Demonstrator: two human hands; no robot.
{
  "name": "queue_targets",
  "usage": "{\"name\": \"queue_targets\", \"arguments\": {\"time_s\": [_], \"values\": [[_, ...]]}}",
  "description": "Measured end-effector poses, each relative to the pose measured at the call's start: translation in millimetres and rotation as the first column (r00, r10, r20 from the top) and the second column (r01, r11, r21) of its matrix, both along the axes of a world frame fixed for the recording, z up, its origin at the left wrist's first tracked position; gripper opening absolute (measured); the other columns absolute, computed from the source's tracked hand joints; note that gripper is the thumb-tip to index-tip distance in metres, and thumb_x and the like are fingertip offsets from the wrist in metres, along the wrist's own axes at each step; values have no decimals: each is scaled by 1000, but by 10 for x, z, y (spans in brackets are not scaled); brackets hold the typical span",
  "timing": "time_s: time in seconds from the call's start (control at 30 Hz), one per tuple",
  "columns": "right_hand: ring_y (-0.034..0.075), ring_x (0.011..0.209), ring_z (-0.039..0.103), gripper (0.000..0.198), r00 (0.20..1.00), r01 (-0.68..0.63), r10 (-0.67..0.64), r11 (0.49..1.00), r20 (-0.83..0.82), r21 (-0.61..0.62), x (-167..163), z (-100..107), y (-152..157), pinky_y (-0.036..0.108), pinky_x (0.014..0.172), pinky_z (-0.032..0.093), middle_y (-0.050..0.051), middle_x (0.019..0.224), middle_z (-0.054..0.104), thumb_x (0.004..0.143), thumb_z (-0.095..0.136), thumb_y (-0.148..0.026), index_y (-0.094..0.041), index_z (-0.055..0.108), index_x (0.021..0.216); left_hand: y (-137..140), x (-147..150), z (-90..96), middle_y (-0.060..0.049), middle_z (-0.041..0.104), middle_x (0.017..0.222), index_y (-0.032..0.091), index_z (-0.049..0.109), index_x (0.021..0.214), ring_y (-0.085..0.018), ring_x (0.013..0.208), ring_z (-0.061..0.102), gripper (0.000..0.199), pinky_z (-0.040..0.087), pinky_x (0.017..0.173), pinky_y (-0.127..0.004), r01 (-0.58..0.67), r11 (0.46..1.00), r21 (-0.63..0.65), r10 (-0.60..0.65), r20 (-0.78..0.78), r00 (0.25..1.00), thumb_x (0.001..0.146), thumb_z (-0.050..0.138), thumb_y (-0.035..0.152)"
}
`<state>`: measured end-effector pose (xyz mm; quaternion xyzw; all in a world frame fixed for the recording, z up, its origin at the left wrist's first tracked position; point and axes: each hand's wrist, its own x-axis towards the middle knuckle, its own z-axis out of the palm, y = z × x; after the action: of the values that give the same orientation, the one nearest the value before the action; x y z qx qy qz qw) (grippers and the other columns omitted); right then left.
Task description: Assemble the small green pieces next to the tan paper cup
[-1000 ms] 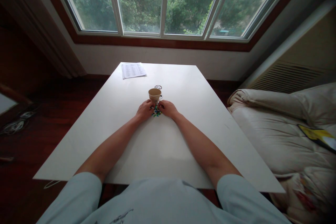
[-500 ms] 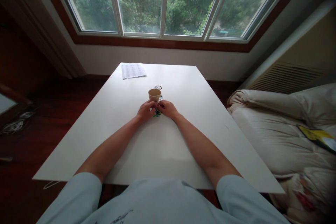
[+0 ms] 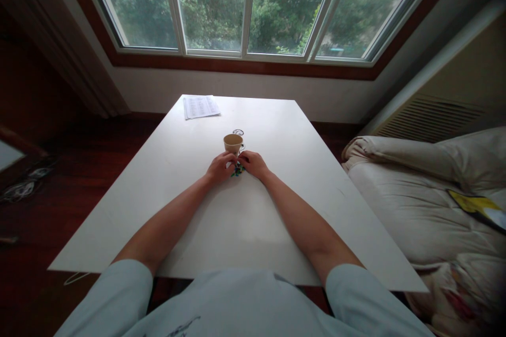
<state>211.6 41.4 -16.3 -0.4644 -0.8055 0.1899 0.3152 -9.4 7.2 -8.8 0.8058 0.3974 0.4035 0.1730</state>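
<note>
A wide window (image 3: 245,10) filled with green foliage rises beyond a beige cup, the white table (image 3: 276,216) spreading out on all sides of it. Printed sheets (image 3: 201,107) lie beyond the cup and to its left. A person's left hand (image 3: 220,166) and right hand (image 3: 254,164) meet at the cup's near side, fingers curled inward; whether either grips a piece cannot be told. The cup (image 3: 233,142) itself stands upright, handle to the right. A thin looped item (image 3: 237,132) lies just behind it; small green, blue and dark pieces (image 3: 237,169) lie clustered in front, between the hands.
</note>
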Motion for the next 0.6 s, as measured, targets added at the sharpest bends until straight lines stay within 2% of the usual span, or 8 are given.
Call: {"name": "queue_targets", "arguments": {"time_s": [0.4, 0.6], "values": [[16, 78, 59, 10, 999, 13, -12, 1000, 39, -25, -4, 8, -8, 28, 76, 41, 1, 87, 74, 100, 71, -23, -21, 78, 93, 14, -16, -43, -5, 78, 107, 22, 76, 97, -20, 93, 72, 16, 58, 91, -33, 22, 999, -46, -23, -16, 1000, 90, 65, 13], [16, 79, 59, 12, 998, 21, -20, 1000, 65, -22, -12, 7, -3, 28, 77, 41, 2, 90, 76, 102, 69, -24, -22, 79, 94, 32, 2, -47, -5, 77, 106, 22, 78, 100, -19, 90, 69, 17, 56, 86, -32, -29, 998, -51, 27, -51, 998, 93, 65, 13]]}}
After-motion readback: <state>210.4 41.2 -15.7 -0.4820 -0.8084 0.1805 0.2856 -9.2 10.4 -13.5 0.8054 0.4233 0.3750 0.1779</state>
